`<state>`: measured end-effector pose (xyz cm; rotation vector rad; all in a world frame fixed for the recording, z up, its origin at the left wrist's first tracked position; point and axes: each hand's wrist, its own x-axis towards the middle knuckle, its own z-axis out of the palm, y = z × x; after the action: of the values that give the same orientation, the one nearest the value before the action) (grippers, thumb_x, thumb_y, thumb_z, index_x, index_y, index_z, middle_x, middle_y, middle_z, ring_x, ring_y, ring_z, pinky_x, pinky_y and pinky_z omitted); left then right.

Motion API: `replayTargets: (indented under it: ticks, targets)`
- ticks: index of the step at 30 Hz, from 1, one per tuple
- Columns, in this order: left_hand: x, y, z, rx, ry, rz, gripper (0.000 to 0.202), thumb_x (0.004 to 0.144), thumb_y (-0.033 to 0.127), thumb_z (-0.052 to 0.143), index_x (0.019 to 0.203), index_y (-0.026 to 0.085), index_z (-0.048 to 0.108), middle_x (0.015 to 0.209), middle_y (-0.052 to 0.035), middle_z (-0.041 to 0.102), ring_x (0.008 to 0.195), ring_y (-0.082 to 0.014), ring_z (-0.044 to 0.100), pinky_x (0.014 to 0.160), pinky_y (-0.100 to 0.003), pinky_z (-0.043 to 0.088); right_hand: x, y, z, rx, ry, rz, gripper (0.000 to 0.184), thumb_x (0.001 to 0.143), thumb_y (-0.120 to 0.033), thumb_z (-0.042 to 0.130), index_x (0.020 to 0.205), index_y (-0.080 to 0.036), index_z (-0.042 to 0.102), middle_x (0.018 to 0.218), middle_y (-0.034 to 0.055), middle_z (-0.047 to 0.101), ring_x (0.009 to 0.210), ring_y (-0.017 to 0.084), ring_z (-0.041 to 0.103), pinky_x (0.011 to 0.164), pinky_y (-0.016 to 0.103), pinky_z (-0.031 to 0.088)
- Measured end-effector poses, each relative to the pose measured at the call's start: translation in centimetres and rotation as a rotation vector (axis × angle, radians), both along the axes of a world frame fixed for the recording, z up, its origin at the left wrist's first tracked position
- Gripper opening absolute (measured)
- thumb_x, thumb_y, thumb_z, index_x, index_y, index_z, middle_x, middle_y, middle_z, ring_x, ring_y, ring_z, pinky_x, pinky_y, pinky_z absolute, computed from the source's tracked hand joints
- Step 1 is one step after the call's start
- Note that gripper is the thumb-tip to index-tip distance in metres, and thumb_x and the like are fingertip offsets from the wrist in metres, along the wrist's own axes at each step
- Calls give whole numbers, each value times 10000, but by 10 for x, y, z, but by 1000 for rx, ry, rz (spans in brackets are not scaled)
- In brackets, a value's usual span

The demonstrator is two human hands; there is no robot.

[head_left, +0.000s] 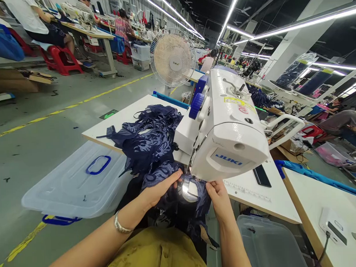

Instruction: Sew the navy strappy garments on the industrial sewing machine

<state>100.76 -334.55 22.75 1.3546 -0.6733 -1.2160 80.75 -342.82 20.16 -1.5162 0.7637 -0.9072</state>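
Note:
A white sewing machine (pixel 227 127) with a blue handwheel stands over navy lace fabric (pixel 168 171). My left hand (pixel 164 185) is closed on the lace left of the needle area, thumb on top and fingertips partly hidden. On the other side, my right hand (pixel 218 192) pinches the lace edge between thumb and fingers, close under the machine head. Between my hands a shiny metal plate (pixel 189 190) shows at the sewing spot. A heap of navy lace pieces (pixel 150 130) lies on the white table (pixel 104 131) and hangs over its front edge toward my lap.
A lidded clear plastic box (pixel 71 185) stands at left, an open clear bin (pixel 268 239) below right. A phone (pixel 261 176) lies on the table right of the machine. Behind stands a fan (pixel 173 59). Other people sit at machines farther back.

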Motion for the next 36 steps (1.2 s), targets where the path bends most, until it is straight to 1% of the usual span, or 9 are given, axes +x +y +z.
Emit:
replayTargets:
  ticks: [6, 10, 16, 18, 21, 25, 29, 32, 36]
  targets:
    - [11, -1, -13, -12, -11, 54, 367, 723, 538, 683, 727, 171, 706, 719, -23, 632, 710, -158, 562, 789, -315, 474, 4, 2, 1, 8, 1, 13, 166, 874, -374, 589, 959, -232, 592, 930, 31, 638, 907, 163, 579, 920, 306, 437]
    - [15, 2, -16, 9, -43, 42, 362, 735, 543, 666, 747, 186, 720, 753, -28, 662, 732, -168, 584, 822, -324, 475, 4, 2, 1, 21, -13, 0, 224, 870, -385, 595, 1040, -238, 595, 994, 40, 651, 971, 172, 589, 961, 324, 429]
    - [12, 6, -15, -13, -62, 45, 408, 741, 582, 649, 651, 186, 691, 703, -20, 648, 691, -160, 568, 799, -319, 476, 4, 2, -3, 49, -11, -12, 333, 866, -418, 600, 1155, -255, 576, 1121, 58, 659, 1114, 199, 578, 1019, 354, 406]
    - [11, 7, -16, 23, -16, 59, 411, 716, 592, 667, 710, 183, 709, 709, -17, 651, 669, -155, 562, 752, -311, 484, 4, 3, -3, 64, -16, -22, 378, 859, -427, 607, 1194, -259, 554, 1174, 63, 646, 1155, 207, 564, 1041, 368, 391]
    - [9, 9, -15, 58, 60, 62, 431, 686, 597, 687, 812, 187, 721, 742, -11, 658, 672, -148, 569, 715, -290, 489, 5, 5, -1, 53, -3, -24, 319, 863, -429, 598, 1125, -249, 573, 1160, 63, 644, 1138, 207, 566, 1049, 374, 376]
    - [7, 13, -7, 18, 88, 35, 475, 671, 622, 686, 877, 194, 704, 731, 13, 633, 659, -127, 552, 660, -259, 476, 4, 8, 3, 3, 3, -48, 205, 866, -386, 589, 1010, -241, 587, 1007, 40, 641, 997, 184, 578, 946, 325, 420]
    - [6, 17, -5, -1, -11, -28, 451, 736, 625, 621, 842, 191, 686, 617, 41, 548, 601, -118, 510, 655, -261, 457, -7, 21, 7, -28, -30, -84, 92, 852, -315, 599, 835, -233, 562, 777, -19, 526, 704, 124, 485, 663, 228, 402]
    - [9, 23, -10, 56, -92, -108, 474, 759, 641, 577, 883, 201, 703, 590, 35, 542, 618, -147, 531, 701, -299, 469, -27, 36, 17, -70, -57, 55, 141, 856, -290, 587, 746, -220, 531, 685, -32, 449, 603, 110, 394, 573, 223, 333]
    - [16, 27, -18, 101, -124, -221, 493, 762, 665, 558, 658, 201, 688, 770, -48, 671, 979, -222, 603, 907, -308, 449, -72, 40, 16, 23, 116, 261, 71, 869, -288, 561, 898, -225, 577, 696, -36, 452, 572, 100, 368, 564, 229, 317]
